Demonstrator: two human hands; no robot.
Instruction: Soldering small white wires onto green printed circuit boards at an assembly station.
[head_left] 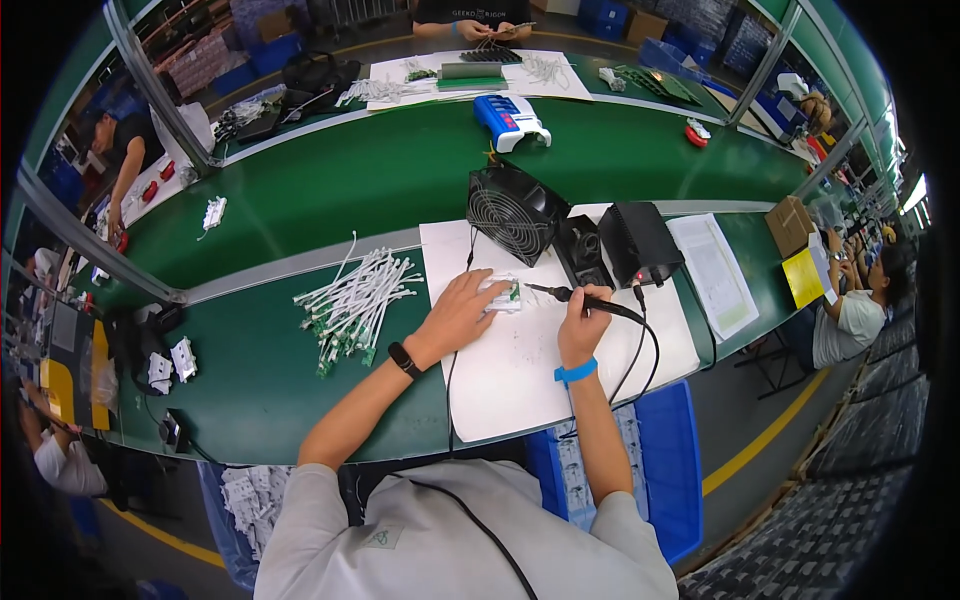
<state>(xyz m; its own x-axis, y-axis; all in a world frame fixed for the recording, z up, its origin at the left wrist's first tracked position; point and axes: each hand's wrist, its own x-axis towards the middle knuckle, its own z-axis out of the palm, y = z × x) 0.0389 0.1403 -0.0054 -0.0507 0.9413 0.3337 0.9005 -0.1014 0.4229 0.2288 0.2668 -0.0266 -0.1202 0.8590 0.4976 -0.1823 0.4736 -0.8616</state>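
White paper (pixel 540 395) reaches the near edge of the green worktop (pixel 240 385), and toward its far edge a small white part (pixel 507 301) lies at the fingertips of the left hand (pixel 459 312); whether they grip it, I cannot tell. Closed around a black soldering iron (pixel 560 294), the right hand (pixel 583 327) holds its tip near the part. White cables (pixel 368 285) lie beside the paper's left edge.

Left forearm (pixel 372 395) slants rightward across the bench's (pixel 255 390) near edge; left hand (pixel 460 308) back-up, fingers reaching right. Right forearm (pixel 601 432) crosses same edge, steeper; right hand (pixel 580 328) curled, pen-style grip.
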